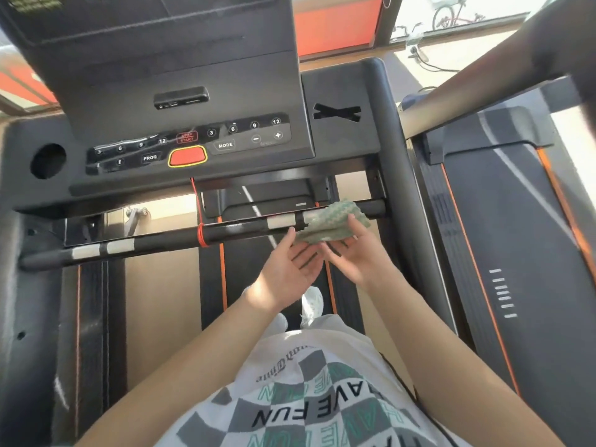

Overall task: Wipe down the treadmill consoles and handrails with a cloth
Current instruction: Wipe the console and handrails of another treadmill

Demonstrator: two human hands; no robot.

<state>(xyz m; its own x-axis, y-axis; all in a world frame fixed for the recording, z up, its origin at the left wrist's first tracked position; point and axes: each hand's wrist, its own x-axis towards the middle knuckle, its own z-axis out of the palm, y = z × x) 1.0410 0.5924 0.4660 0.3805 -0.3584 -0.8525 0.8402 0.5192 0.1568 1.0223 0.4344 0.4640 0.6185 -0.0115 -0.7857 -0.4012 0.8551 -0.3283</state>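
Observation:
A green patterned cloth (332, 221) lies draped over the right end of the black front handrail bar (167, 237), which carries silver sensor bands. My right hand (356, 251) pinches the cloth's lower right edge with thumb and fingers. Palm up just below the cloth's left part is my left hand (292, 269), its straight fingertips touching the cloth's underside. Above the bar sits the black console (190, 91) with its number buttons, MODE and PROG keys and a red stop button (188, 156).
A red safety cord (197, 204) runs from the console to the bar. The right side handrail (406, 175) slopes beside my right hand. A second treadmill (503, 227) stands on the right, with a beige rail above it. My white shoes rest on the belt below.

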